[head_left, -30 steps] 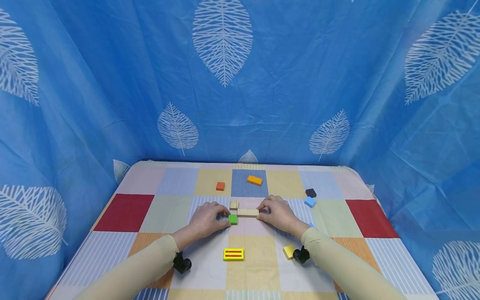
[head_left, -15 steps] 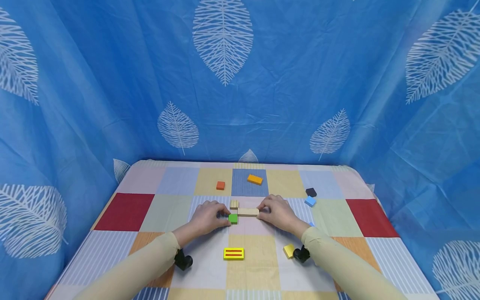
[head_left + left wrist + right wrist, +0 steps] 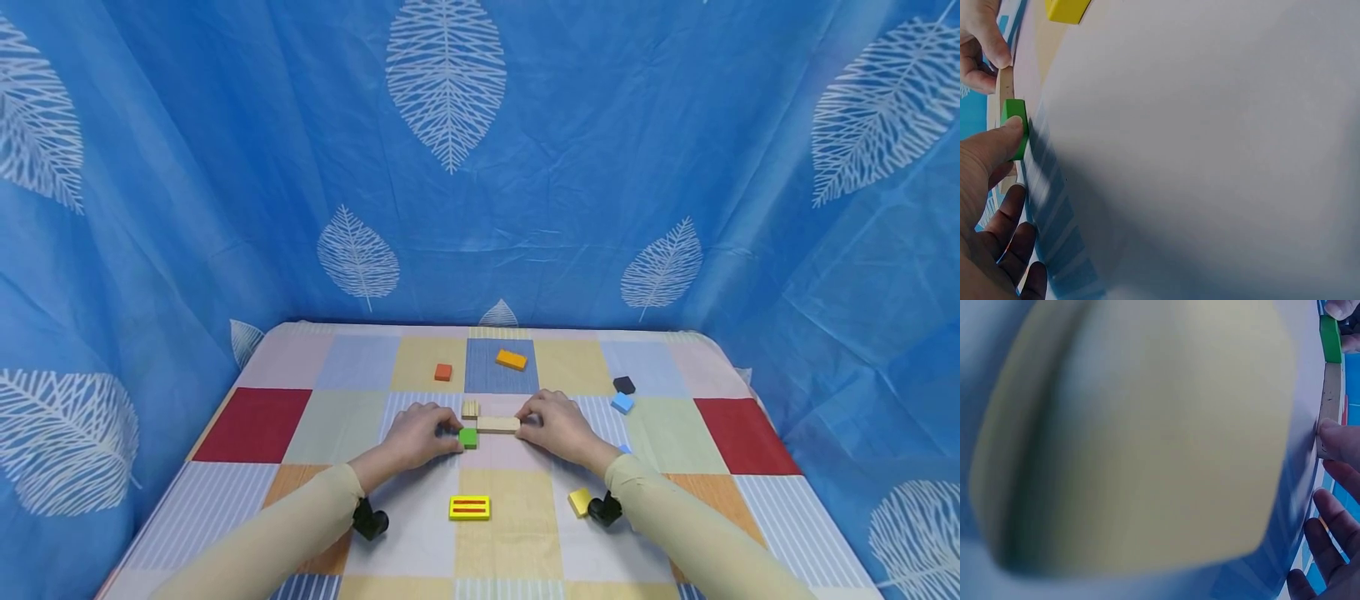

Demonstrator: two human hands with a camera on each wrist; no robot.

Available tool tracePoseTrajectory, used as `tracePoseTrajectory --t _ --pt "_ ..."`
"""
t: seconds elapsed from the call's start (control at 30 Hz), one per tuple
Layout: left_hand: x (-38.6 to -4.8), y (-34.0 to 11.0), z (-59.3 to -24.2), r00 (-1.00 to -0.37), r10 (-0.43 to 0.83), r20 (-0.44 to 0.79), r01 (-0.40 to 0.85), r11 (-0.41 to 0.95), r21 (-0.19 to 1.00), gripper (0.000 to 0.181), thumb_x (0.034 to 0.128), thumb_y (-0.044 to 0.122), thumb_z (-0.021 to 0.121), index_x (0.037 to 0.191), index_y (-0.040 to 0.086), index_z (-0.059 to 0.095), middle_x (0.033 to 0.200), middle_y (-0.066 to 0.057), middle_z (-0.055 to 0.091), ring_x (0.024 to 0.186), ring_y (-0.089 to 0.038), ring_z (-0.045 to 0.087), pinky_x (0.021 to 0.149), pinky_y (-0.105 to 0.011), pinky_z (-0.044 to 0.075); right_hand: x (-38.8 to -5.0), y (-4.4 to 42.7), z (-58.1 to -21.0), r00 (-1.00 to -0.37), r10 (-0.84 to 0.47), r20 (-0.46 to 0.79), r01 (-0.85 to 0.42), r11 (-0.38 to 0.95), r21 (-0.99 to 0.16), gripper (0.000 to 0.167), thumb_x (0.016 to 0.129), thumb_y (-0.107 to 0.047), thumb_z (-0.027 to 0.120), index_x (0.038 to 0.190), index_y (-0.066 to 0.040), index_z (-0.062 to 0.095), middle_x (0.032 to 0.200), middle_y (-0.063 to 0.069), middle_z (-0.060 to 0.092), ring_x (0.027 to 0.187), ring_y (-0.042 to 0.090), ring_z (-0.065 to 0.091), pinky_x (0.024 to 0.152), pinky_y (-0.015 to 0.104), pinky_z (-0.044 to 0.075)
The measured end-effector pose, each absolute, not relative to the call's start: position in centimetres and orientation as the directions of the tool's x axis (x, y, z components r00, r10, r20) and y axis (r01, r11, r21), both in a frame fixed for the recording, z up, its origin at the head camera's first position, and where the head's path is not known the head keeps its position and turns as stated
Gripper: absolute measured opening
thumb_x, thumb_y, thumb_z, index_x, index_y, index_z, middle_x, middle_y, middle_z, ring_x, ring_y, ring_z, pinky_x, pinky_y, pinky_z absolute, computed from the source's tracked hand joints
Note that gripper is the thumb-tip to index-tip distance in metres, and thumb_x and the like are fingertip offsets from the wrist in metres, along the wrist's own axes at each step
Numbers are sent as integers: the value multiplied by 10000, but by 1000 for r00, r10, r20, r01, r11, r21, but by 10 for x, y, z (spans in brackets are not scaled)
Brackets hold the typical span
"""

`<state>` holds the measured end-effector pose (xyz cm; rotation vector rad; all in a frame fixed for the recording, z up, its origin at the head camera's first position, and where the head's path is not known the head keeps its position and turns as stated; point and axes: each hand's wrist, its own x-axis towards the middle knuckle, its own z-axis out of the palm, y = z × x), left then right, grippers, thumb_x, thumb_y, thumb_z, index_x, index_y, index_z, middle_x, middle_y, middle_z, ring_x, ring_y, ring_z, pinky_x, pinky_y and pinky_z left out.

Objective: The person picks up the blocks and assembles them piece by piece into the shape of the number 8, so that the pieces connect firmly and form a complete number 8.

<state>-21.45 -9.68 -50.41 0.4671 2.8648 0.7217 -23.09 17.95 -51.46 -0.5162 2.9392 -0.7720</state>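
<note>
1. Green and flat-faced, a small block (image 3: 468, 438) is pinched between thumb and finger of the left hand (image 3: 416, 437), about midway between the left and right edges of the patchwork-covered table (image 3: 255, 425).
2. Pale wooden bar (image 3: 498, 425), smooth and slender, lies rightward of the small block and slightly closer to the table's far edge, its long axis parallel to that edge; whether the two touch, I cannot tell.
3. Right hand (image 3: 561, 429) grips the bar's right end, thumb against finger; the left hand is nearer its left end.
4. Striped wooden block (image 3: 470, 409), squarish, sits just beside that left end, farther back.
5. Red-striped yellow block (image 3: 469, 507), oblong, lies towards the near edge.
</note>
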Motion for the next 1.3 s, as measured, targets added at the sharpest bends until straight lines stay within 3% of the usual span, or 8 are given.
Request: tracePoseTrajectory --t 0.73,1.03,1.3 --pt "-212 -96 -504 -940 336 -57 267 830 490 244 844 348 850 1040 251 741 980 81 632 946 -185 493 873 -429 404 -231 181 -512 -939 -344 28 -311 808 -501 210 856 -330 835 1039 -261 759 1097 -106 622 1066 173 540 929 444 413" --pt "-214 -96 -505 -942 330 -62 260 835 486 251 843 358 850 1045 256 742 981 88 628 955 -182 495 890 -435 402 -231 184 -511 -931 -363 27 -325 793 -516 262 862 -302 825 1106 -234 759 1099 -99 628 1076 189 547 940 457 415" --pt "-213 -95 -504 -943 328 -59 262 840 475 254 844 362 847 1049 254 743 979 82 625 952 -185 497 879 -434 401 -230 190 -500 -945 -323 -58 -231 779 -583 338 898 -274 785 1225 -226 717 1219 -63 624 1190 214 550 1035 481 425"
